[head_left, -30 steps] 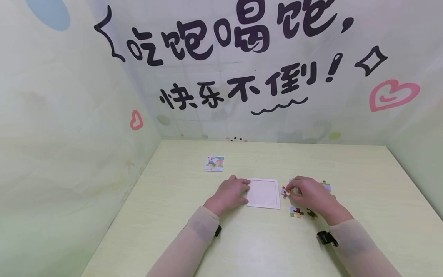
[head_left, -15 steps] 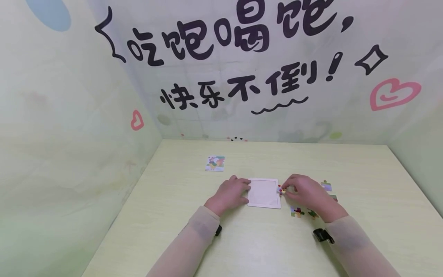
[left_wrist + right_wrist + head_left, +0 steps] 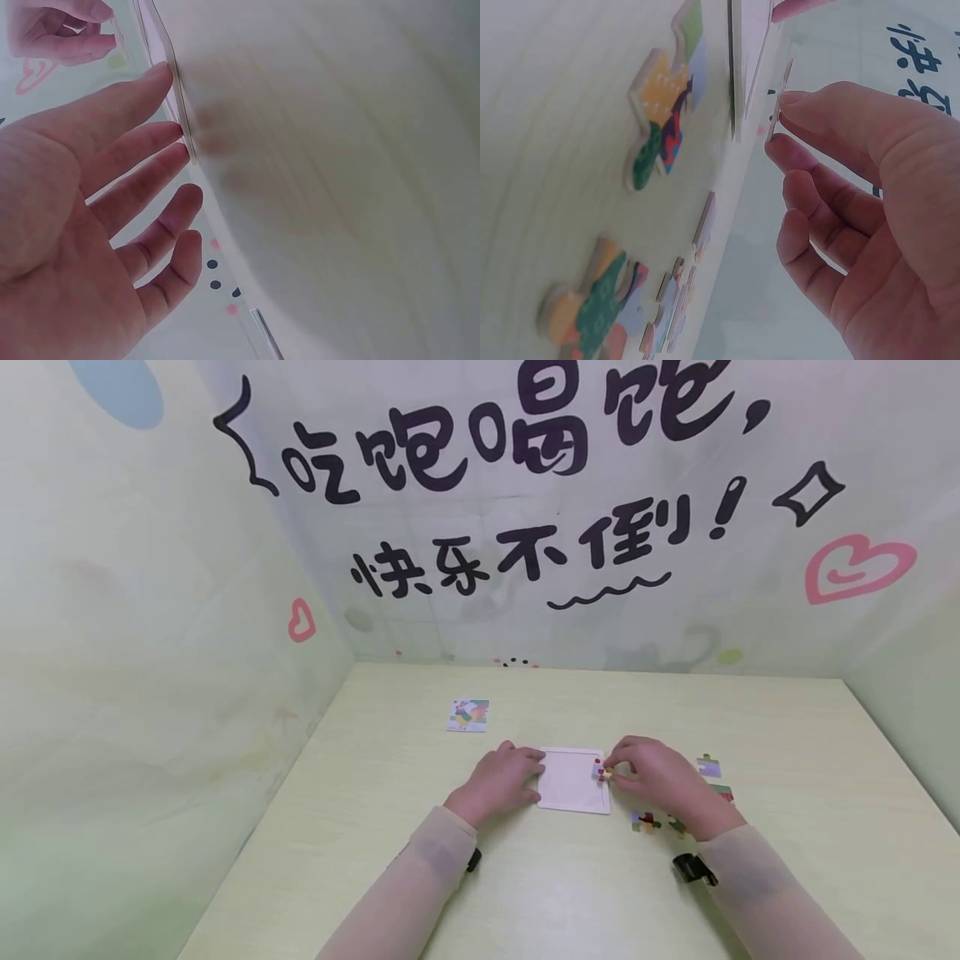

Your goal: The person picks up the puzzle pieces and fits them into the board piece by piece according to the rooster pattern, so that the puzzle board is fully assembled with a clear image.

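A white square puzzle tray [image 3: 567, 785] lies flat on the table, its inside bare apart from what hovers at its right edge. My left hand [image 3: 498, 783] rests its fingertips against the tray's left edge; in the left wrist view the left hand [image 3: 90, 195] touches that rim with thumb and two fingers, the others loosely bent. Between thumb and index finger, my right hand [image 3: 660, 772] pinches a small colourful jigsaw piece [image 3: 599, 769] over the tray's right rim. Seen from the right wrist, this jigsaw piece [image 3: 786, 79] is nearly edge-on, above the table.
Several loose jigsaw pieces [image 3: 645, 822] lie right of the tray, partly hidden by the right hand and forearm. One piece [image 3: 708, 766] is farther back. A square picture [image 3: 468, 715] showing a bird lies behind the left hand. Printed cloth walls [image 3: 450, 627] enclose the table.
My right hand has carried the jigsaw piece leftward, from beside the tray to over its right rim. The left hand has stayed at the tray's left edge.
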Demonstrator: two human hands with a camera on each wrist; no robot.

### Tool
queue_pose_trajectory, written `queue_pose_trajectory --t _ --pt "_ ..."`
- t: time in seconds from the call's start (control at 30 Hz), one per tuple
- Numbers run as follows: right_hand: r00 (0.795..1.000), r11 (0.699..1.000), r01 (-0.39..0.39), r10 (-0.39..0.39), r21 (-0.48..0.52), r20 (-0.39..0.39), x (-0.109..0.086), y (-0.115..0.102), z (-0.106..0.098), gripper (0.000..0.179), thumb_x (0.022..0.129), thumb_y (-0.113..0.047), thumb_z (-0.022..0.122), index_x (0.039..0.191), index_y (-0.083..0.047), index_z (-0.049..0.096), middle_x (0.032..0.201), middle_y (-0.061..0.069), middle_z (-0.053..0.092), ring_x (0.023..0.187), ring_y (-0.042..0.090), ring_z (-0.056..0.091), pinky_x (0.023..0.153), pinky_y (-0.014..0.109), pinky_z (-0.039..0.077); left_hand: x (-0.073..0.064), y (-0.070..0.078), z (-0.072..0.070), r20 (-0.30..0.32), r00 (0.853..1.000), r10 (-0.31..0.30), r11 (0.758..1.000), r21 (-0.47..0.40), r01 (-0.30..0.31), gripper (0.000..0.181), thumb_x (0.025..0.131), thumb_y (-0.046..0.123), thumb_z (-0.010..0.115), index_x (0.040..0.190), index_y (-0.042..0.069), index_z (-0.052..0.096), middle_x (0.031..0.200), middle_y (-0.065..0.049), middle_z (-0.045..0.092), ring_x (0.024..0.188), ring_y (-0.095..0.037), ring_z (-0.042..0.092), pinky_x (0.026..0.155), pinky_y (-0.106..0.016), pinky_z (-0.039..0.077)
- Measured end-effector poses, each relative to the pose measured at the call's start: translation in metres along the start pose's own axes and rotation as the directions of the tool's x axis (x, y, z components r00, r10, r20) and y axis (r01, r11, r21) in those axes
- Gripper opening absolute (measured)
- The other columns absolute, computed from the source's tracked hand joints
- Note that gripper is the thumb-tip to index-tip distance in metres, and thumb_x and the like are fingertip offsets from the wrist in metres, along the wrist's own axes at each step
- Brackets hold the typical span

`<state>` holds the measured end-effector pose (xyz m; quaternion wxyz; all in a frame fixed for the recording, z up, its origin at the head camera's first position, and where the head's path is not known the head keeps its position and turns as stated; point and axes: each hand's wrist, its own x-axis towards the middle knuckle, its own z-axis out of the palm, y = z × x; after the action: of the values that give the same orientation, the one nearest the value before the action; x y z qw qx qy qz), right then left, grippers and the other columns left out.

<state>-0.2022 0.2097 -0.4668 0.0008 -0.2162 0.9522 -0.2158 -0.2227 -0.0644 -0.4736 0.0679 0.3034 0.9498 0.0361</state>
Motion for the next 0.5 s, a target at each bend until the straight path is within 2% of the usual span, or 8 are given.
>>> queue_pose_trajectory --t 0.37,0.5 --pt "1.0 1.0 0.027 -0.027 -0.006 -0.001 0.008 -0.003 0.004 0.013 0.09 -0.013 0.079 0.102 -0.014 0.082 0.107 0.001 0.073 0.099 0.023 0.069 0.088 0.046 0.058 0.001 0.002 -0.002 0.004 0.999 -0.039 0.999 0.006 0.039 0.048 0.088 0.04 0.081 0.133 0.026 0.071 0.152 0.012 0.056 0.108 -0.016 0.053 0.071 -0.025 0.041" --pt "0.999 0.999 0.049 -0.05 -0.014 -0.002 0.012 -0.006 0.004 0.012 0.089 -0.014 0.079 0.101 -0.014 0.082 0.105 0.001 0.073 0.096 0.022 0.069 0.088 0.045 0.058 0.003 0.002 -0.002 0.003 0.999 -0.032 0.999 0.03 0.032 0.048 0.088 0.042 0.081 0.132 0.028 0.072 0.152 0.013 0.056 0.111 -0.017 0.053 0.074 -0.026 0.043"
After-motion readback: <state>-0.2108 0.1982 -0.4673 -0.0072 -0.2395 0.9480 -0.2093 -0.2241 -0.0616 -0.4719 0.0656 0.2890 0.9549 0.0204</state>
